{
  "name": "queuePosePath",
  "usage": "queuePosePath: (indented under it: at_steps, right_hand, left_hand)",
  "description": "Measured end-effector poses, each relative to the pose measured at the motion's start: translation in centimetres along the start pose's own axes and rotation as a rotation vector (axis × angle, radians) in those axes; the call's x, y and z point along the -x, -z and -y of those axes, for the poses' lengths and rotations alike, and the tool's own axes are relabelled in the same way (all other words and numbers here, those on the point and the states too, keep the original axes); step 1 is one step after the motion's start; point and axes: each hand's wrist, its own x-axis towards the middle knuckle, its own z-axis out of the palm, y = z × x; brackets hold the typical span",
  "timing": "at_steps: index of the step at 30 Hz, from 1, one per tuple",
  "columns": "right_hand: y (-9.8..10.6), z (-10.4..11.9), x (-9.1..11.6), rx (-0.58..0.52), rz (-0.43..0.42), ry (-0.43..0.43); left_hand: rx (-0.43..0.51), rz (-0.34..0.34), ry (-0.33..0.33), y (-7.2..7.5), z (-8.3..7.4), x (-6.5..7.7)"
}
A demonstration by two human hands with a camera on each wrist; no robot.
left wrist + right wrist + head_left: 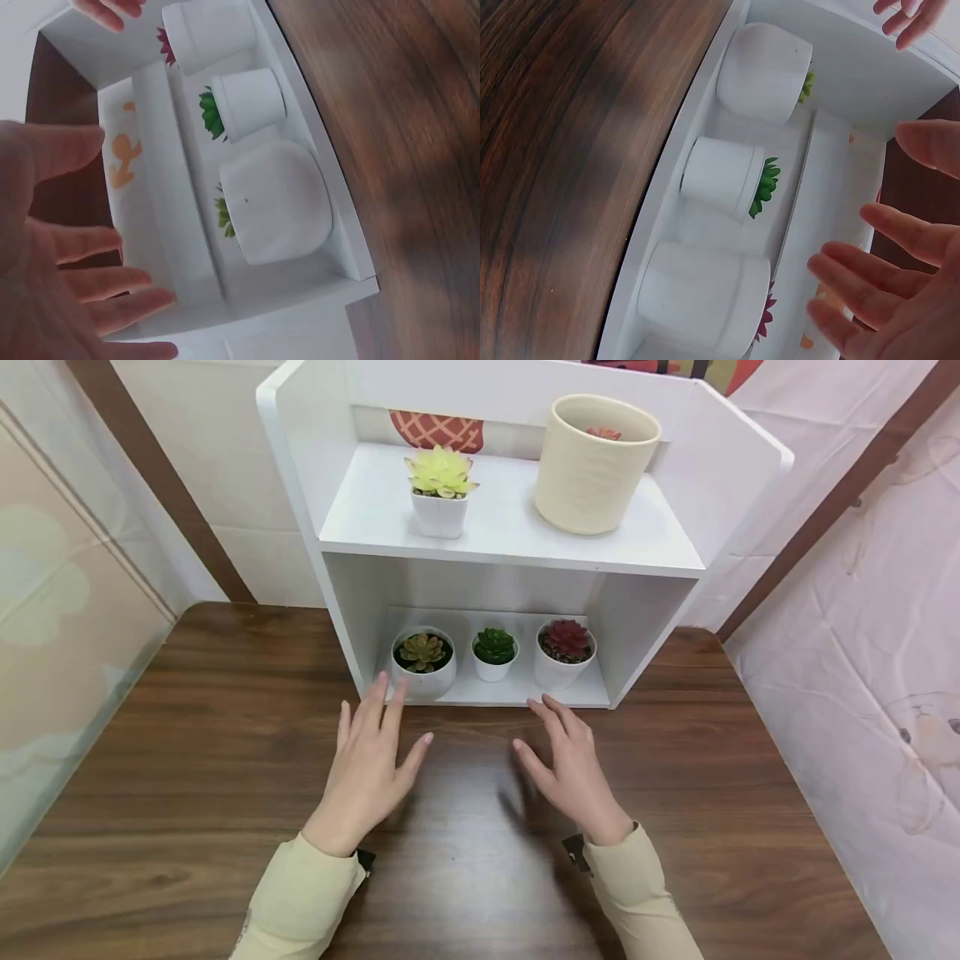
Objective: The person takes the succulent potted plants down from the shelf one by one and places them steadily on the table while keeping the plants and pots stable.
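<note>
Both hands hover over the table before a white shelf, fingers spread and holding nothing. The left hand [366, 768] is nearest the round white pot with a brownish-green succulent [422, 653]; whether its fingertips touch the pot or shelf I cannot tell. The right hand [573, 768] is near the white pot with a dark red succulent [564, 652]. Between these two pots stands a small white pot with a green succulent [494, 653]. The left wrist view shows the same round pot [277, 202] from the front, and the right wrist view the red succulent's pot [705, 300].
The white shelf [517, 557] stands at the back of the brown wooden table [465, 860]. Its upper board bears a square white pot with a yellow-green succulent [441, 493] and a large cream pot [592, 468] with something reddish inside. Cloth hangs [885, 635] around the table.
</note>
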Motion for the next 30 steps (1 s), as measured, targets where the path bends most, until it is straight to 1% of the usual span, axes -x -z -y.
queuePosePath:
  at_steps: [3,6,10,12,14,17,22,26,28,30]
  right_hand:
    - [0.1,0.2,0.0,-0.024,-0.028,0.002]
    - [0.1,0.3,0.0,-0.040,-0.053,0.017]
    - [0.1,0.3,0.0,-0.057,-0.082,0.039]
    - [0.1,0.4,0.0,-0.062,-0.092,0.047]
    - [0.1,0.4,0.1,-0.069,-0.099,0.056]
    - [0.1,0.4,0.1,-0.074,-0.103,0.063]
    - [0.3,0.4,0.2,-0.070,-0.101,0.059]
    - [0.3,0.4,0.3,-0.063,-0.093,0.063]
    - [0.3,0.3,0.3,-0.059,-0.092,0.064]
    - [0.3,0.2,0.3,-0.056,-0.093,0.063]
  left_hand:
    - [0.017,-0.103,-0.014,0.2,0.3,-0.5]
    - [0.047,-0.246,-0.027,0.6,0.8,-1.3]
    - [0.110,-0.430,-0.024,1.1,1.7,-2.5]
    - [0.140,-0.495,-0.010,1.5,2.3,-3.2]
    - [0.164,-0.539,0.012,1.7,2.9,-3.9]
    - [0.193,-0.551,0.059,1.9,3.9,-5.0]
    - [0.230,-0.491,0.148,1.6,5.7,-6.9]
    - [0.306,-0.464,0.203,1.1,6.6,-8.5]
    - [0.352,-0.466,0.224,0.9,7.0,-9.4]
    - [0.378,-0.469,0.239,0.8,7.2,-10.1]
